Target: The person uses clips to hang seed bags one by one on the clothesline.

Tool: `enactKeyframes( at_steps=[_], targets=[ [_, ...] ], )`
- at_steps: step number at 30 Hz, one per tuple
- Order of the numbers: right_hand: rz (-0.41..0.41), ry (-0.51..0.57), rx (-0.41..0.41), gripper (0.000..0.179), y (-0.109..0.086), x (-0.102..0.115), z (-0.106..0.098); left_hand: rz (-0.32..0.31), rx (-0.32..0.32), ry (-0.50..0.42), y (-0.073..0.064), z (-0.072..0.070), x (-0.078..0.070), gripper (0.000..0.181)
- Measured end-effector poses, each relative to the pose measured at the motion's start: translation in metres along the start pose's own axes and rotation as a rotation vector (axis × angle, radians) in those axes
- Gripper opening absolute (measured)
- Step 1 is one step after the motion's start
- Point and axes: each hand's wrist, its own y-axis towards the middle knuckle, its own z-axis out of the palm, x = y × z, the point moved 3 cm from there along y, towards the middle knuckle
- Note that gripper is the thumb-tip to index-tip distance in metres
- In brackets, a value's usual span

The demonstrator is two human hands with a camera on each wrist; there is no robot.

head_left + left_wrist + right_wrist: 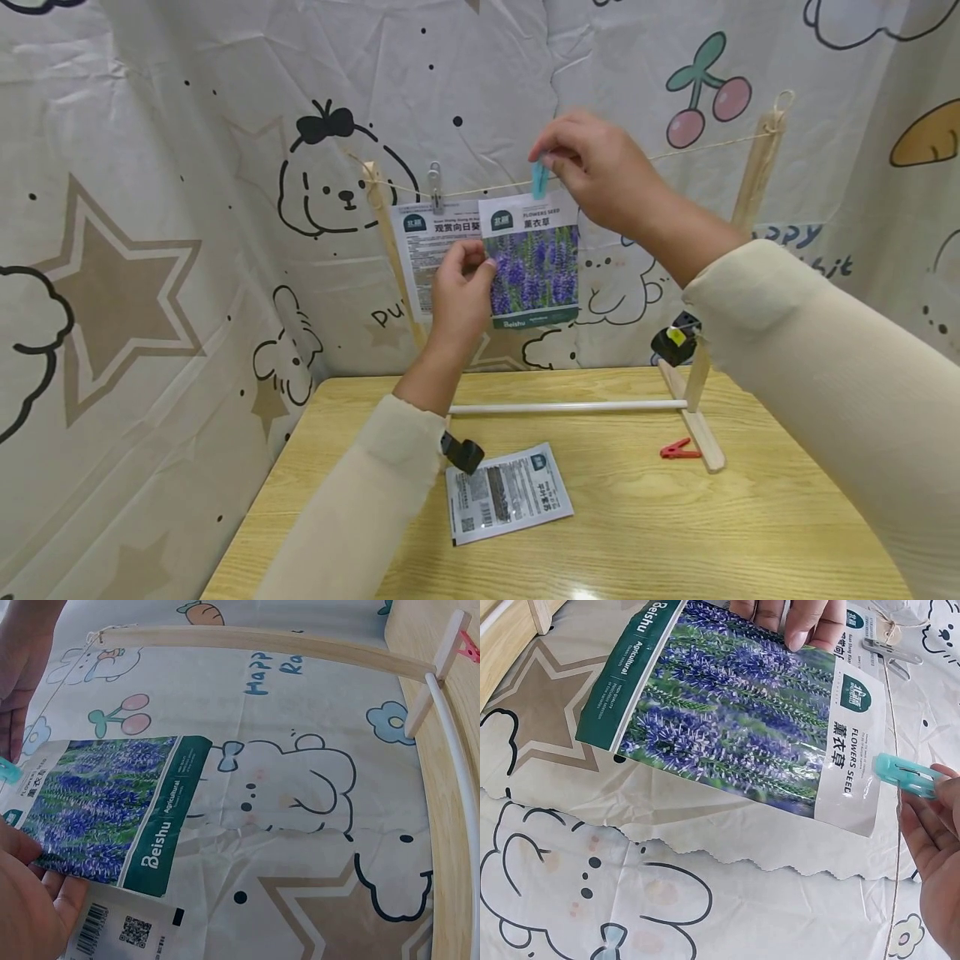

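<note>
A seed packet with purple flowers hangs at the string. My left hand pinches its left edge between thumb and fingers. With thumb and fingertips, my right hand grips a light-blue clothespin at the packet's top edge. In the right wrist view the tip of the clothespin overlaps the packet's top margin beside the string. Partly behind the left hand hangs another seed packet, text side showing, under a grey clip.
A wooden stand has a left post, a right post and a white rod low between them. On the wooden table lie a silver seed packet and a red clothespin. A printed curtain hangs behind.
</note>
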Motion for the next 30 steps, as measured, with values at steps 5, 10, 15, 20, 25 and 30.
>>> enactKeyframes(
  at_steps=[5, 10, 15, 20, 25, 30],
  targets=[
    [0.011, -0.022, 0.012, 0.023, -0.0008, 0.0004, 0.0007, 0.006, -0.002, 0.005, 0.0003, 0.0004, -0.0006, 0.021],
    [0.02, -0.034, 0.024, 0.023, -0.0015, 0.0006, 0.0003, 0.013, -0.003, 0.004, 0.0008, 0.0007, -0.001, 0.021],
    [0.022, -0.04, 0.032, 0.023, -0.0014, 0.0004, -0.0002, 0.011, -0.005, 0.012, 0.0007, 0.0012, -0.0015, 0.021],
    [0.009, -0.038, 0.044, 0.023, -0.0007, -0.0002, 0.0015, 0.011, -0.007, 0.02, 0.0002, 0.0013, -0.0021, 0.021],
    [0.032, -0.039, 0.062, 0.025, -0.0019, 0.0006, 0.0019, 0.013, -0.004, 0.022, 0.0006, 0.0014, -0.0014, 0.021],
    [0.058, -0.027, 0.079, 0.028, -0.0035, -0.0001, 0.0029, 0.023, -0.004, 0.012, 0.0003, 0.0016, -0.0004, 0.019]
  ],
)
